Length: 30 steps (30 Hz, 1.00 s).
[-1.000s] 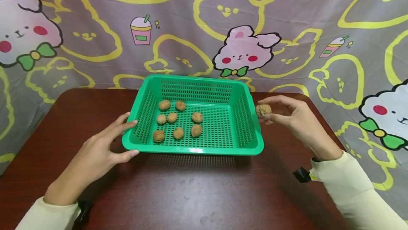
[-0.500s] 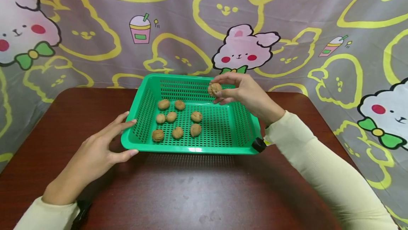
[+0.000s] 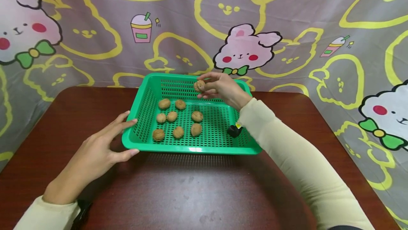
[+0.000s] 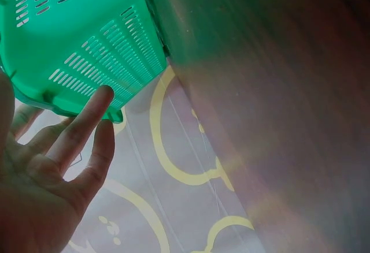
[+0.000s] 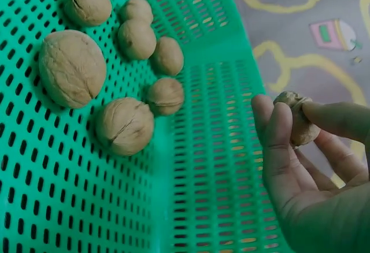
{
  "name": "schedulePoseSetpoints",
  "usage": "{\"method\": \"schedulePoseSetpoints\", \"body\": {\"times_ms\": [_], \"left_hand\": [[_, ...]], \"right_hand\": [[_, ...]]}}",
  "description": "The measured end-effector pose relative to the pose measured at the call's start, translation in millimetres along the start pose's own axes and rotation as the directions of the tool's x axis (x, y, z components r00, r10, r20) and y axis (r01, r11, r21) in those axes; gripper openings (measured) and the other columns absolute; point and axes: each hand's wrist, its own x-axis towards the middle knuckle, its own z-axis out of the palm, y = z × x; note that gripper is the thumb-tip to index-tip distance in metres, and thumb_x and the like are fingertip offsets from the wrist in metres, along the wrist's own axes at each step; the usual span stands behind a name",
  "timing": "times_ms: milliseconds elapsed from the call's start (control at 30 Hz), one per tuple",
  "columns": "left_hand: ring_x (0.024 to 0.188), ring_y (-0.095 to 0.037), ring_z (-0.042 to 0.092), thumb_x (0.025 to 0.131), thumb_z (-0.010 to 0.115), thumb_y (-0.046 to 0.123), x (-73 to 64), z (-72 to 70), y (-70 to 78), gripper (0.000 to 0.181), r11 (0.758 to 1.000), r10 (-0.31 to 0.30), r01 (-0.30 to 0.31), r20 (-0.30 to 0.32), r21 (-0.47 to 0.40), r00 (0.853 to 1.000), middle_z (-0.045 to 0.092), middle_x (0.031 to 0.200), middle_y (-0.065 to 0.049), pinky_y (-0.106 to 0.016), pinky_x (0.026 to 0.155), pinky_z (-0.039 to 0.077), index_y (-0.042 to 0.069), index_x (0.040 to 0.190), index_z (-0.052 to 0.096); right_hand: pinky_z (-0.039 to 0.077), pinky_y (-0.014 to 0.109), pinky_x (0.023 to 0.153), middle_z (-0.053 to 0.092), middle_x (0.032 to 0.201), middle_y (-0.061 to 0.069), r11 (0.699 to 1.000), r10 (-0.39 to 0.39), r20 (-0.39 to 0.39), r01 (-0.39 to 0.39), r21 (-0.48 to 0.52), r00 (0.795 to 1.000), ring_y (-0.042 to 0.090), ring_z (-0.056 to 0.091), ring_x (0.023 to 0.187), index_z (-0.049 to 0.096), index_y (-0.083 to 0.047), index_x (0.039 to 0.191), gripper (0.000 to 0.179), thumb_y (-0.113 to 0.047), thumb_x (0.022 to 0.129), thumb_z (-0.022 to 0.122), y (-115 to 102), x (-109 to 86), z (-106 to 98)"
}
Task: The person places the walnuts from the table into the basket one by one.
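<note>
My right hand (image 3: 223,89) pinches a walnut (image 3: 199,86) between thumb and fingers, above the far side of the green plastic basket (image 3: 207,149). In the right wrist view the pinched walnut (image 5: 298,118) shows against the patterned cloth, higher than the basket wall (image 5: 219,166). Several walnuts lie apart or in pairs on the basket floor, mostly in its left half, among them a ridged walnut (image 3: 158,135) at the near left. My left hand (image 3: 95,152) rests at the basket's left end, fingertips over the rim and thumb at the near corner, fingers spread and fairly straight.
The basket stands on a dark reddish-brown table (image 3: 191,194). Behind and to the right hangs a grey cloth (image 3: 178,10) with yellow outlines and cartoon rabbits. A black wrist device (image 3: 234,130) on the right sleeve hangs over the basket's right part.
My right hand has carried the walnut from outside the basket's right end leftward over the rim to above its far wall. The left hand and the walnuts inside have stayed put.
</note>
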Motion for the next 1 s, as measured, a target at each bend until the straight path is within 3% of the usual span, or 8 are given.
{"method": "schedulePoseSetpoints", "body": {"times_ms": [133,233,467,533,633,767,867,1000], "left_hand": [[0.127,-0.046,0.064,0.079,0.094,0.029,0.5,-0.2,0.2,0.084,1.000,0.008,-0.008,-0.004,0.001,1.000,0.040,0.168,-0.009,-0.067,0.088,0.055,0.018,0.152,0.055],[0.127,-0.045,0.064,0.079,0.094,0.029,0.6,-0.3,0.6,0.084,1.000,0.007,-0.007,-0.004,0.002,1.000,0.040,0.168,-0.008,-0.067,0.088,0.055,0.018,0.152,0.055],[0.127,-0.046,0.064,0.078,0.094,0.030,-0.2,-0.5,-0.6,0.085,1.000,0.003,-0.003,0.001,0.002,1.000,0.040,0.168,-0.009,-0.067,0.087,0.055,0.017,0.152,0.055],[0.128,-0.046,0.063,0.079,0.094,0.030,0.3,-0.8,-0.6,0.084,1.000,0.005,-0.005,0.005,-0.002,1.000,0.039,0.169,-0.009,-0.067,0.087,0.055,0.017,0.152,0.055],[0.128,-0.046,0.063,0.079,0.094,0.030,1.0,-1.0,-0.3,0.083,1.000,0.005,-0.005,0.006,0.002,1.000,0.039,0.169,-0.009,-0.066,0.088,0.056,0.017,0.152,0.055],[0.129,-0.046,0.063,0.080,0.093,0.031,1.1,-1.3,0.2,0.084,1.000,-0.003,0.003,0.011,0.001,1.000,0.038,0.169,-0.009,-0.066,0.088,0.055,0.019,0.153,0.054],[0.128,-0.047,0.063,0.080,0.093,0.031,1.0,-1.3,-0.2,0.084,1.000,-0.006,0.006,0.013,-0.002,1.000,0.038,0.169,-0.009,-0.067,0.088,0.055,0.019,0.153,0.054],[0.129,-0.046,0.063,0.079,0.094,0.030,0.5,-1.5,-0.4,0.084,1.000,-0.010,0.010,0.008,0.003,1.000,0.038,0.169,-0.008,-0.067,0.088,0.055,0.019,0.153,0.055]], "right_hand": [[0.062,0.040,0.095,0.065,0.134,0.011,0.993,0.112,-0.039,-0.110,0.050,0.993,0.027,0.080,0.086,0.059,-0.003,0.145,0.042,-0.001,0.103,0.061,8,12.1,0],[0.064,0.035,0.087,0.061,0.140,0.013,0.983,0.180,-0.066,-0.176,0.057,0.981,0.026,0.079,0.083,0.059,-0.004,0.145,0.042,0.000,0.103,0.060,14,18.4,1],[0.055,0.047,0.105,0.066,0.132,0.015,0.968,0.222,-0.105,-0.232,-0.093,0.969,0.023,0.077,0.080,0.065,-0.007,0.137,0.036,-0.002,0.101,0.065,29,28.0,7],[0.058,0.046,0.100,0.066,0.133,0.014,0.962,0.227,-0.113,-0.241,-0.131,0.967,0.023,0.076,0.079,0.067,-0.007,0.135,0.035,-0.002,0.100,0.066,33,29.3,9],[0.060,0.037,0.083,0.068,0.128,0.012,0.951,0.222,-0.121,-0.242,-0.193,0.968,0.023,0.074,0.080,0.069,-0.006,0.130,0.032,-0.002,0.099,0.069,38,30.4,13],[0.047,0.033,0.069,0.071,0.114,0.009,0.936,0.179,-0.117,-0.206,-0.287,0.977,0.024,0.067,0.083,0.071,-0.007,0.127,0.029,-0.003,0.099,0.069,42,29.8,17],[0.049,0.036,0.074,0.070,0.108,0.008,0.922,0.129,-0.112,-0.160,-0.352,0.985,0.024,0.060,0.086,0.072,-0.006,0.123,0.025,-0.002,0.098,0.069,45,29.2,20],[0.057,0.040,0.091,0.068,0.111,0.008,0.907,0.073,-0.101,-0.109,-0.407,0.992,0.023,0.061,0.094,0.073,-0.003,0.119,0.023,0.000,0.096,0.070,48,29.9,23]]}}
